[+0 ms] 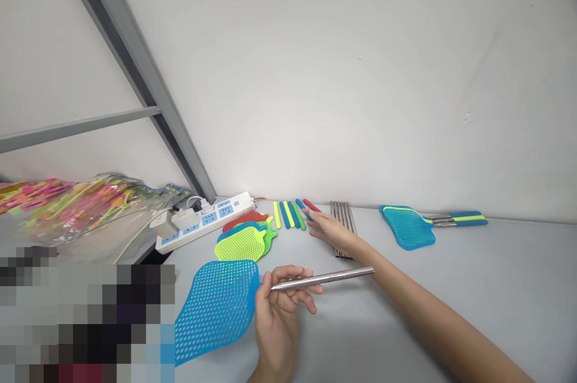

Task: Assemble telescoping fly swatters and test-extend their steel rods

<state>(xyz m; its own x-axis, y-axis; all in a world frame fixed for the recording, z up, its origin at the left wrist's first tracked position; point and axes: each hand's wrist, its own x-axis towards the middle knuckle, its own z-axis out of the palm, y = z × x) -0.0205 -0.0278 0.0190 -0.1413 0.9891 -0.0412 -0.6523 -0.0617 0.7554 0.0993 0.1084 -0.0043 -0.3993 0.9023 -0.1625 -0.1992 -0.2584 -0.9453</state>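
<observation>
My left hand (pixel 286 311) is closed around a fly swatter with a blue perforated head (pixel 220 305) and a bare metal rod (pixel 333 278) that points right. The fingers grip it where head and rod meet. Stretched out toward the back, my right hand (pixel 331 229) has its fingers apart at the near ends of a blue handle sleeve (pixel 300 205) and a red one (pixel 312 205). Whether the fingertips touch them I cannot tell. More sleeves, yellow, blue and green (pixel 288 214), lie in a row to the left. Several metal rods (pixel 344 220) lie partly behind my right hand.
Loose swatter heads (pixel 241 243) in yellow, green, blue and red overlap beside a white power strip (pixel 225 211) with plugs. Assembled swatters (pixel 410 229) lie at the right by the wall. Bagged colourful items (pixel 90 199) are at far left, behind a grey metal post (pixel 148 82).
</observation>
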